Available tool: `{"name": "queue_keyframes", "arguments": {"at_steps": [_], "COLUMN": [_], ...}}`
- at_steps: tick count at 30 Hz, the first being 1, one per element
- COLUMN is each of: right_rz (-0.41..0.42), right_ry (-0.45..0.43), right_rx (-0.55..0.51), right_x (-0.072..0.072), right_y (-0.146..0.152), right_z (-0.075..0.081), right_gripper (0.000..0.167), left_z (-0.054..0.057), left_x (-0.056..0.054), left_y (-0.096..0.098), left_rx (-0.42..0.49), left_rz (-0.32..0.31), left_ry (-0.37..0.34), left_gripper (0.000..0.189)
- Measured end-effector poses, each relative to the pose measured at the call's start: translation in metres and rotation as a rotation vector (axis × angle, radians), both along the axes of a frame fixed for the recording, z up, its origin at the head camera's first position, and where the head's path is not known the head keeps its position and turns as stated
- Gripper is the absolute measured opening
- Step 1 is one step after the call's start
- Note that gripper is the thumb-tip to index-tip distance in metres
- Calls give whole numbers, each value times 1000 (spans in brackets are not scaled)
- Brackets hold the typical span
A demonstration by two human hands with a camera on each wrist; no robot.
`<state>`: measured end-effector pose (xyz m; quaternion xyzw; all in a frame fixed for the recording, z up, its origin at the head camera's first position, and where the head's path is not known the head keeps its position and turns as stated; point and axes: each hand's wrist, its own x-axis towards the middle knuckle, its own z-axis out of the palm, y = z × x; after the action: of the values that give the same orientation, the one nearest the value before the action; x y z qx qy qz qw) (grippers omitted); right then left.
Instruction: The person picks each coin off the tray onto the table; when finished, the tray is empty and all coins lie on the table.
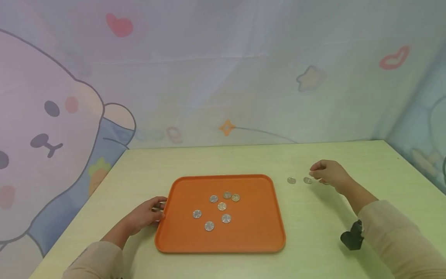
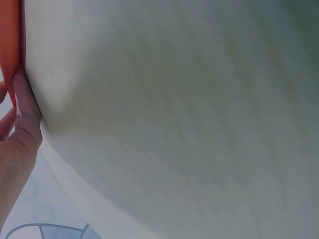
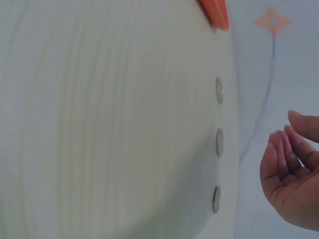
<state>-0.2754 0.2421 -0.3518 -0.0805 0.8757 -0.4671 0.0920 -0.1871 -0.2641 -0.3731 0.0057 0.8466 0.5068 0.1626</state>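
Observation:
Several silvery coins [image 1: 209, 226] lie scattered on an orange tray [image 1: 251, 236]. My left hand [image 1: 144, 215] touches the tray's left rim, thumb and fingers spread along it; in the left wrist view the thumb [image 2: 27, 107] lies against the orange edge. Above the table, right of the tray, hovers my right hand [image 1: 331, 174]. Its fingers are loosely bent, the thumb close to them, and no coin shows between them. Three more coins lie in a row below it: a left coin [image 3: 219, 89], a middle coin [image 3: 219, 143] and a right coin [image 3: 216, 199].
The pale wooden table [image 1: 313, 232] ends at a cloth backdrop [image 1: 223, 77] printed with a bear, hearts and stars. A black heart-shaped piece [image 1: 352, 236] shows beside the right sleeve [image 1: 393, 228].

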Motion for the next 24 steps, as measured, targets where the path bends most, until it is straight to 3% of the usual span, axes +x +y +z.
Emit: {"name": "queue_keyframes", "arguments": {"at_steps": [13,24], "right_rz": [136,213], "right_ry": [31,-37], "right_rx": [-126,-251], "right_x": [13,21], "right_y": [-45,-83], "right_z": [15,12], "right_gripper": [34,32], "left_z": [0,-1], "left_x": [0,-5], "left_y": [0,-3], "left_rx": [0,52], "left_rz": [0,-34], "left_ry": [1,-24], "left_gripper": [48,50]}}
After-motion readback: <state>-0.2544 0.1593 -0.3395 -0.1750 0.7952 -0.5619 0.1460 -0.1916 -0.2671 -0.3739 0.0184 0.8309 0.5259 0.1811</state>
